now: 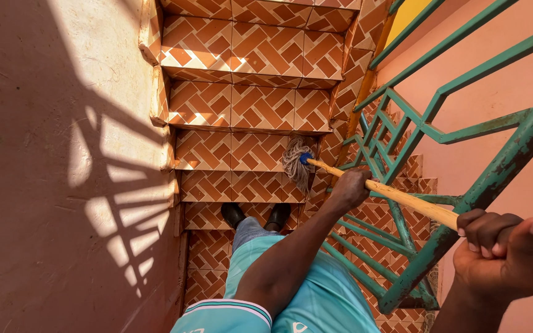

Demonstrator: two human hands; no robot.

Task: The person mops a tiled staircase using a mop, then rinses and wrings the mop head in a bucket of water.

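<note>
Head view: mopping of tiled stairs (251, 108) in hand. Left hand (350, 188) wrapped around mop handle (402, 200) partway down; right hand (501, 256) clenched on the handle's upper end, beside green railing (430, 126). Mop head (295, 163) resting on a step against the railing side, just above two black shoes (255, 216). Pale, stringy strands bunched under a blue collar; handle plain light wood. Next move, by judgement: firm two-hand hold, sweep across the tread toward the wall (44, 166).
</note>
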